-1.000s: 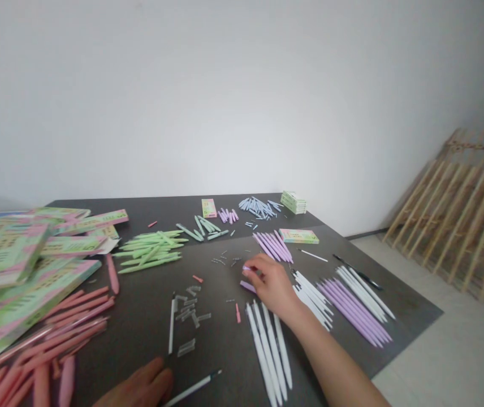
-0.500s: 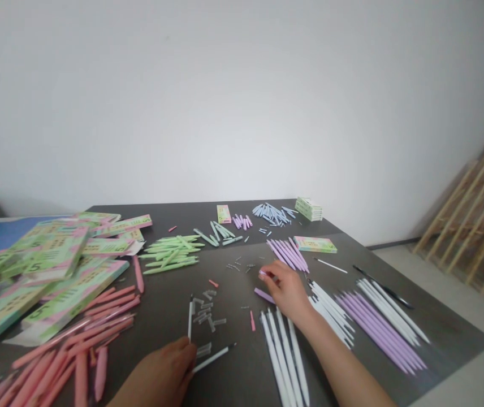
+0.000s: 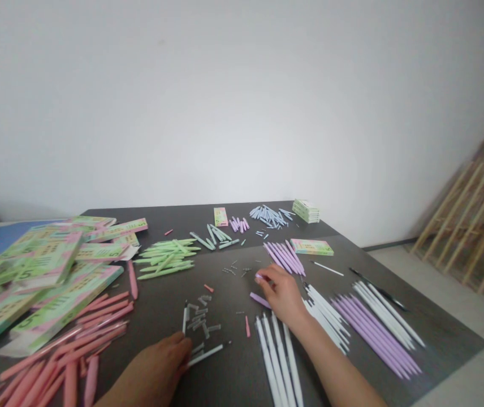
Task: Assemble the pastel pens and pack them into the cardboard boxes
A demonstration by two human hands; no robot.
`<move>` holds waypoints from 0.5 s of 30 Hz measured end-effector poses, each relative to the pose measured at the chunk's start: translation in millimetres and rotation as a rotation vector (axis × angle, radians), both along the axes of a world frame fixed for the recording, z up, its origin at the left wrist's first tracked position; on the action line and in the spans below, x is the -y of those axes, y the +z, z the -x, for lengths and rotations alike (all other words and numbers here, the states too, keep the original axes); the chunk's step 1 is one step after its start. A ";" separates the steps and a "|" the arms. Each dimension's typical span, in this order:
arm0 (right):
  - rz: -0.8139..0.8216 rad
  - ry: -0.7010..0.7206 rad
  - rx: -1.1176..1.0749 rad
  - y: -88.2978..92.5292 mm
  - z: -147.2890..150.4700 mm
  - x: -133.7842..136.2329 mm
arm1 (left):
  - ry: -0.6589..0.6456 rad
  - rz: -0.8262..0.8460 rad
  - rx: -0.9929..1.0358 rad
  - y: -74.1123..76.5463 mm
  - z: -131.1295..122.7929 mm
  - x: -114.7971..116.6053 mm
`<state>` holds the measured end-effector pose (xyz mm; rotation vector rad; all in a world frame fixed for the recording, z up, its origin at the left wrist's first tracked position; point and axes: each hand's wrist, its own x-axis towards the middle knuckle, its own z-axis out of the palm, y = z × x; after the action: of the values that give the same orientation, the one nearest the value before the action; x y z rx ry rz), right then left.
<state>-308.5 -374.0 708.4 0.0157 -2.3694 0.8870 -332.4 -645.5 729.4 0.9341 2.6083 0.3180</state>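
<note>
My left hand [image 3: 159, 364] is closed low in the view, back of the hand up, with a thin white pen refill [image 3: 207, 356] sticking out to its right. Another white refill [image 3: 184, 317] extends just beyond its fingers, beside small clear plastic clips [image 3: 202, 319]. My right hand [image 3: 282, 291] pinches a small purple pen part [image 3: 259, 277] between thumb and fingers. Below those fingertips shows a longer purple pen piece [image 3: 259, 299], partly hidden by the hand; whether it is held or lies on the table I cannot tell. White pens [image 3: 278, 356] lie under the right forearm.
Pink pens [image 3: 51, 362] and pen boxes [image 3: 61, 294] crowd the left. Green pens [image 3: 168, 257] lie farther off. Purple pens [image 3: 377, 333] and white pens [image 3: 388, 314] lie in rows at the right. A stack of boxes [image 3: 306, 211] stands near the table's far edge.
The view has shifted slightly to the right. My left hand has moved a little forward with the white refill. My right hand keeps its pinch, almost in place.
</note>
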 end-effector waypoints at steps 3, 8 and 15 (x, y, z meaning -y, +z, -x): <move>0.002 -0.007 -0.004 0.5 0.3 -2.2 | -0.001 0.011 -0.008 -2.3 0.3 1.4; 0.015 -0.030 -0.009 -1.3 2.4 -7.6 | 0.010 -0.025 -0.044 -8.2 2.0 2.5; 0.017 -0.053 -0.001 -0.9 2.6 -10.0 | 0.022 -0.078 -0.059 -16.5 5.6 4.7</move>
<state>-311.1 -364.0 707.5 -0.0533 -2.3505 0.8816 -338.0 -650.2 712.9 0.9551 2.6788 0.4064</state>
